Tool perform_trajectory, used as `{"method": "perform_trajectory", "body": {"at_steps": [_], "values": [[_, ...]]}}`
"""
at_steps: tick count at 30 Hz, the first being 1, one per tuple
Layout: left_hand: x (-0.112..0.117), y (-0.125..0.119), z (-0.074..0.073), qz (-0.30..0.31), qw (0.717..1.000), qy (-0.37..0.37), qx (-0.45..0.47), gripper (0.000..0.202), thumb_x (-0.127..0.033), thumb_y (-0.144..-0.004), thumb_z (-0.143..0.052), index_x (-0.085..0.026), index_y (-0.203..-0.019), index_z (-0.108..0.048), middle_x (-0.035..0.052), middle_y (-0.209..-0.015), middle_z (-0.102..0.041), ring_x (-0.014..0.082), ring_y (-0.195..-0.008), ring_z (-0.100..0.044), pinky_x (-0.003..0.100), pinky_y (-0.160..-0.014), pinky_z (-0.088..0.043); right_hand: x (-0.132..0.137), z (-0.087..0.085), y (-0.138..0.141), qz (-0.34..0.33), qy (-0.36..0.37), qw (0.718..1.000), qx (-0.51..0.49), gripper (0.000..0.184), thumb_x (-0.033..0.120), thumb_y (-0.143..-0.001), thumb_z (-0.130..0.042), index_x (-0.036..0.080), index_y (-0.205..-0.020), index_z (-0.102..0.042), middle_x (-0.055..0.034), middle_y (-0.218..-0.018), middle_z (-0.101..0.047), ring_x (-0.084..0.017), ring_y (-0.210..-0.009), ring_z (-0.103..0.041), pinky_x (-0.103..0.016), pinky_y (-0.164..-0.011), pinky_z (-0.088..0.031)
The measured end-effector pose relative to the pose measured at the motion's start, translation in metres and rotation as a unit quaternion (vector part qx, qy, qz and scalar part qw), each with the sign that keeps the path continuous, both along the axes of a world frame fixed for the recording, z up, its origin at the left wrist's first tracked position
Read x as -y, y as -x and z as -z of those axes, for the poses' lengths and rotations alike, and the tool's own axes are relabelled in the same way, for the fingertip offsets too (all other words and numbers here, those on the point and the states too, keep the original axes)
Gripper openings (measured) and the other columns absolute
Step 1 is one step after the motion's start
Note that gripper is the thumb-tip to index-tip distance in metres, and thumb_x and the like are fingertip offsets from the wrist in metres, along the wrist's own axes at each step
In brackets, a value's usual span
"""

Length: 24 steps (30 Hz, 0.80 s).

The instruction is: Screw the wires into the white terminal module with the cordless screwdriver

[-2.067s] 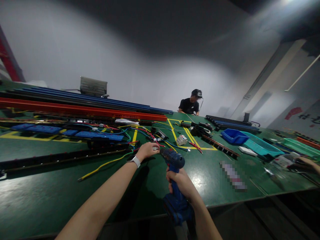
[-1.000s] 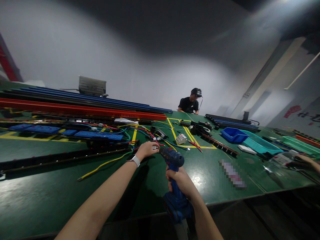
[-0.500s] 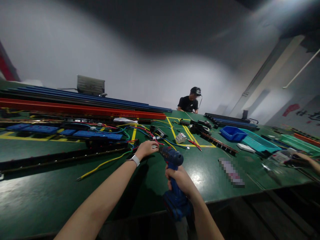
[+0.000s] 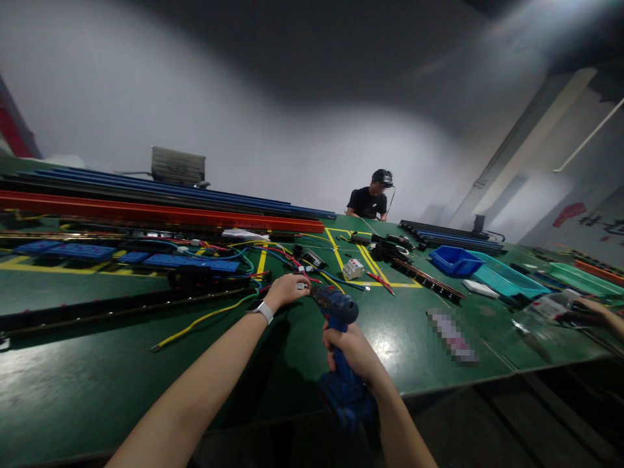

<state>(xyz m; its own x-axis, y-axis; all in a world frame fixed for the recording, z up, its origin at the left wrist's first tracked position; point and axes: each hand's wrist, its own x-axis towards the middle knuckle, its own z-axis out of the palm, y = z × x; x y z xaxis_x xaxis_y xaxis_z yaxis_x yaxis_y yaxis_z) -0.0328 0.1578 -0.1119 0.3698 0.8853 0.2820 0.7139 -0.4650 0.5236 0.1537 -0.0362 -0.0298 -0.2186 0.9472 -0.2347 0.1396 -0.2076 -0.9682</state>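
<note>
My right hand (image 4: 353,348) is wrapped round the grip of a blue cordless drill (image 4: 344,377), its nose pointing forward and left. Just left of the drill's nose, my left hand (image 4: 287,292) has its fingers closed on a small light-coloured piece (image 4: 302,286), too small to name. Whether the drill's tip touches that piece I cannot tell. Beyond the hands lies a tangle of coloured wires (image 4: 297,260). A white circuit breaker (image 4: 353,269) stands on the green table to the right, near a red pen-like tool (image 4: 380,283).
A yellow-green wire (image 4: 205,318) and a long black rail (image 4: 121,305) lie at left. Behind them run blue socket strips (image 4: 190,262) and an orange channel (image 4: 160,213). At right are a blue bin (image 4: 454,260) and a turquoise basket (image 4: 507,276). Another person's hand (image 4: 597,309) shows there.
Hardly anything differs. Both hands and the drill hold the same place, and the view has shifted only very slightly.
</note>
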Motion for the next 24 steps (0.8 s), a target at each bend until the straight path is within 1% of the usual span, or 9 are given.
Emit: {"method": "perform_trajectory", "body": {"at_steps": [9,15,24], "values": [[0.0010,-0.0003,-0.0017,-0.004,1.000,0.003,0.005,0.031,-0.043,-0.079,-0.067,-0.034,-0.107,-0.076,-0.0005,-0.109,-0.076,0.0223,-0.101,-0.069,0.028,-0.087,-0.050,-0.0005,0.0011,-0.0008,0.001,0.001,1.000,-0.004,0.014,0.031,-0.073,-0.060,0.020,-0.080,-0.054,0.0050,-0.063,-0.056,-0.011,-0.040,-0.054,-0.024,-0.042,-0.034],[0.0006,-0.0001,-0.0023,0.000,1.000,0.019,0.006,0.031,-0.042,-0.078,-0.068,-0.033,-0.106,-0.077,0.0002,-0.110,-0.076,0.0218,-0.102,-0.069,0.027,-0.089,-0.049,0.0000,-0.0001,-0.0001,0.009,0.002,1.000,0.002,0.016,0.032,-0.072,-0.061,0.020,-0.078,-0.054,0.0046,-0.061,-0.056,-0.011,-0.040,-0.053,-0.024,-0.042,-0.034],[-0.0015,0.0005,0.0006,0.002,1.000,0.008,0.000,0.031,-0.043,-0.079,-0.068,-0.034,-0.107,-0.076,-0.0003,-0.109,-0.076,0.0223,-0.101,-0.069,0.027,-0.088,-0.050,0.0003,-0.0019,0.0004,0.009,0.008,1.000,0.015,0.015,0.032,-0.072,-0.059,0.020,-0.076,-0.052,0.0043,-0.060,-0.056,-0.011,-0.041,-0.054,-0.023,-0.043,-0.035]]}}
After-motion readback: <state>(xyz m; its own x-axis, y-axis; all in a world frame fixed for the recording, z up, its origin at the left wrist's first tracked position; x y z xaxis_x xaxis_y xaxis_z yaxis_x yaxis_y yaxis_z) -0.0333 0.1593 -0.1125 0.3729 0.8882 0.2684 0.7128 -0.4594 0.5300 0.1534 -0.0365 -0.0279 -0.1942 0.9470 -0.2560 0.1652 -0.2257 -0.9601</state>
